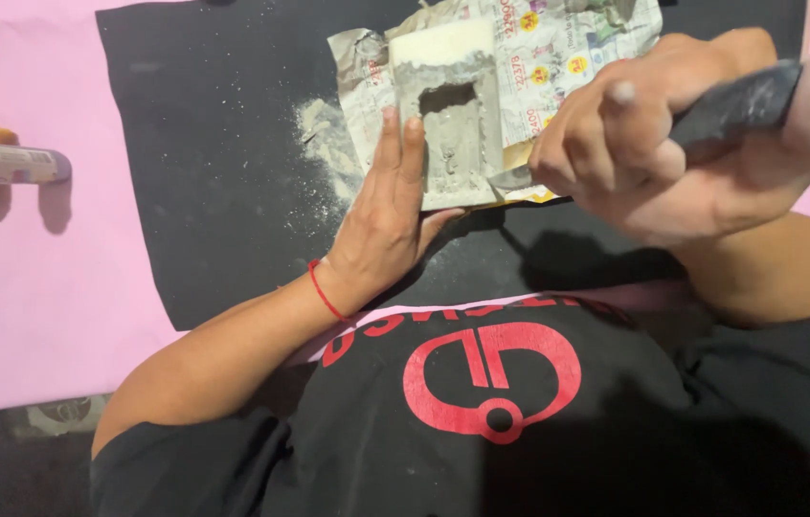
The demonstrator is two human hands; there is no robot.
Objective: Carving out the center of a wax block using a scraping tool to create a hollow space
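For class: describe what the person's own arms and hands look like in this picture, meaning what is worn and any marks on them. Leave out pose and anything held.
Both arms are bare below short black sleeves. The left hand has a thin red string bracelet at the wrist. The right hand wears nothing, and grey dust shows on a fingernail. The shirt is black with a red printed design on the chest.

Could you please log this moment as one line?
left hand: flat, steadying grey block | right hand: gripping dark-handled tool, tip at block edge | block on printed paper
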